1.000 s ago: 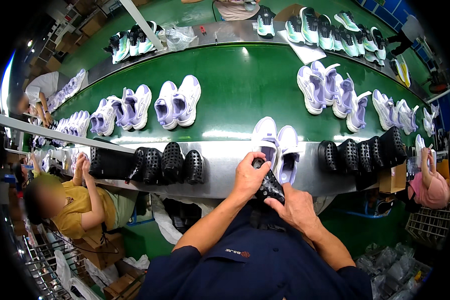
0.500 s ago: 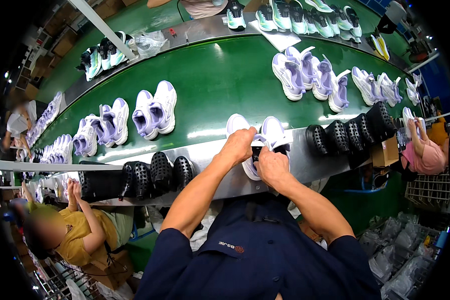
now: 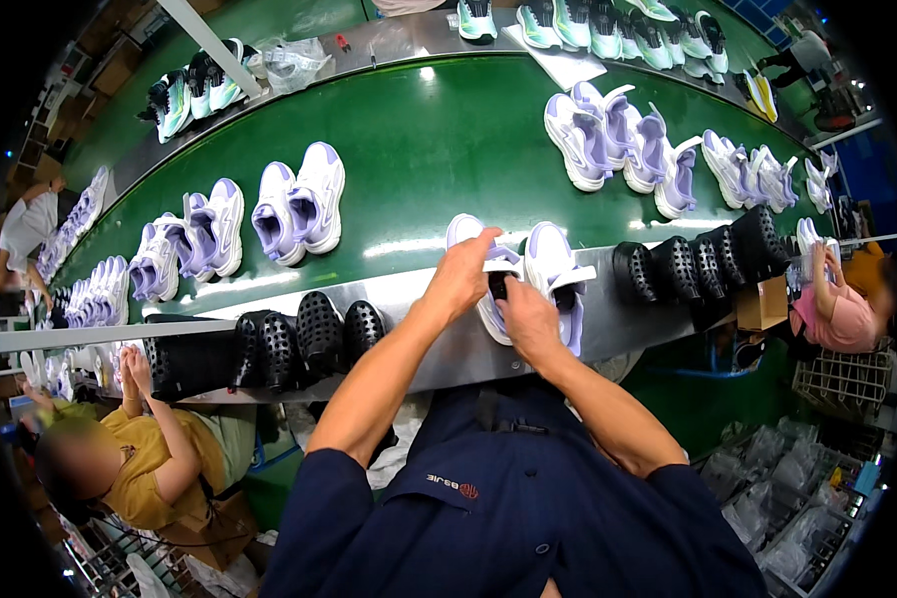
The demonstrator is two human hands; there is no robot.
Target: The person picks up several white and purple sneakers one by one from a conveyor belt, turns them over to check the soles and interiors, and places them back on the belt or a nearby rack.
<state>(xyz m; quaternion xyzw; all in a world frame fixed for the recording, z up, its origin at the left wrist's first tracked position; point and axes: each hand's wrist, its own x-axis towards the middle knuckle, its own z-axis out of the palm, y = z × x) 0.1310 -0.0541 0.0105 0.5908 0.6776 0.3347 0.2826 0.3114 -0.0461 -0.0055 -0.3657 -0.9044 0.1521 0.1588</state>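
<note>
Two white-and-lavender sneakers stand side by side in front of me on the metal ledge, toes pointing away. My left hand [image 3: 458,276] is closed around the left side of the left sneaker [image 3: 463,229], its index finger stretched over the upper. At the same shoe's opening is my right hand [image 3: 530,317], its fingers bent against the white strap and the dark interior. What exactly the fingertips pinch is hidden. The right sneaker [image 3: 548,244] sits just beyond my right hand, untouched by the left; its strap sticks out to the right and something dark shows inside.
Black studded shoe-shaped forms stand on the ledge to the left [image 3: 321,334] and right [image 3: 678,271]. More lavender sneaker pairs [image 3: 299,204] line the green belt [image 3: 429,149]. Mint-green shoes [image 3: 605,35] stand on the far ledge. A co-worker in yellow [image 3: 169,448] sits at left, another in pink [image 3: 829,304] at right.
My right hand has moved left and slightly down to the left sneaker's opening, uncovering more of the right sneaker. My left hand has shifted slightly, its index finger now extended.
</note>
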